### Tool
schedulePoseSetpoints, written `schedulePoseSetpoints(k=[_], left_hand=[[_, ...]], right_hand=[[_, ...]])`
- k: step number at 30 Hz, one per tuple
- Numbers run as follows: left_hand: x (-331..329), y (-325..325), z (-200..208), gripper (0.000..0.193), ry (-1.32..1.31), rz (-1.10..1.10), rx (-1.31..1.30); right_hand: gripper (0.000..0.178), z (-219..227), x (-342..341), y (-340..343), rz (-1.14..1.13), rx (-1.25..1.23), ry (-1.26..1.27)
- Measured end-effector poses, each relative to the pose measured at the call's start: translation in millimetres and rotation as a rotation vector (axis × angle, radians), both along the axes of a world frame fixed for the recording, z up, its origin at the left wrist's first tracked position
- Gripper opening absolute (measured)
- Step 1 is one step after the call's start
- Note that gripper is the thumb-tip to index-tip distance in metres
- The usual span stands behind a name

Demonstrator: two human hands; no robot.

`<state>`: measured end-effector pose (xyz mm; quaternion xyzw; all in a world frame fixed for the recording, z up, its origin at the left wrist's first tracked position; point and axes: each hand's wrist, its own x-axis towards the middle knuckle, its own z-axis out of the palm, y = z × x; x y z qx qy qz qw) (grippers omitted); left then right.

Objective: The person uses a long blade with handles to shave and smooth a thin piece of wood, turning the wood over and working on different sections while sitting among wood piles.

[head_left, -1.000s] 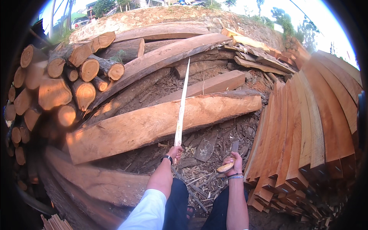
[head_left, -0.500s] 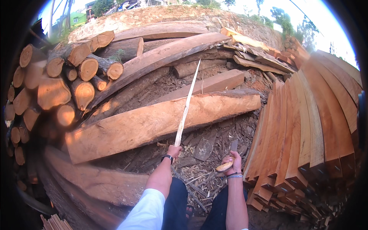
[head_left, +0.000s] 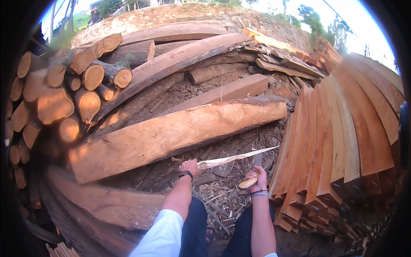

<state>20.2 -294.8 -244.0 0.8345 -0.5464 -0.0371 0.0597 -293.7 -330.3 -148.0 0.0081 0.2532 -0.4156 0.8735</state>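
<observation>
My left hand [head_left: 190,167] is closed around the thick end of a long, pale wooden stick [head_left: 231,158]. The stick lies nearly level, its thin tip pointing right toward the stacked beams. In my right hand [head_left: 257,179] is a knife [head_left: 248,184] with a pale, rounded wooden handle. Its short, broad grey blade [head_left: 258,159] points up and away from me, close beside the stick. Whether blade and stick touch I cannot tell. Wood chips and shavings [head_left: 220,201] cover the ground below my hands.
A large sawn timber [head_left: 180,132] lies across in front of me. Cut logs [head_left: 89,105] are piled at the left, and squared beams [head_left: 325,137] are stacked at the right. Another slab [head_left: 107,201] lies at the near left. Beyond are planks [head_left: 287,64] and an earth bank.
The stick has swung from pointing up and away to lying nearly level toward the right. My left hand has turned with it; the right hand still holds the knife, shifted slightly left.
</observation>
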Motion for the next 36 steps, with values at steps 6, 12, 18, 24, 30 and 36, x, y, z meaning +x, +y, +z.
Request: schedulePoseSetpoints(k=[6, 12, 18, 24, 30, 36], left_hand=[[7.9, -2.9, -15.4, 0.032, -0.041, -0.082, 0.147], [17.5, 4.7, -20.0, 0.031, 0.042, 0.027, 0.094], [-4.5, 5.3, 5.1, 0.036, 0.261, 0.454, -0.22], [11.9, 10.2, -8.8, 0.037, 0.284, 0.555, -0.265], [5.7, 12.1, -4.0, 0.037, 0.27, 0.543, -0.247], [5.9, 9.4, -9.7, 0.038, 0.322, 0.558, -0.253]], right_hand=[[0.031, 1.0, -1.5, -0.1, 0.002, 0.015, -0.019], [0.033, 5.6, 1.9, 4.5, 0.001, -0.009, -0.01], [0.032, 5.0, -3.4, 1.9, -0.005, 0.022, -0.008], [0.032, 9.2, 1.6, 5.3, -0.006, 0.064, -0.008], [0.032, 4.9, -1.7, 3.2, 0.006, 0.024, -0.034], [0.028, 2.6, -1.1, 3.7, -0.007, 0.022, -0.041]])
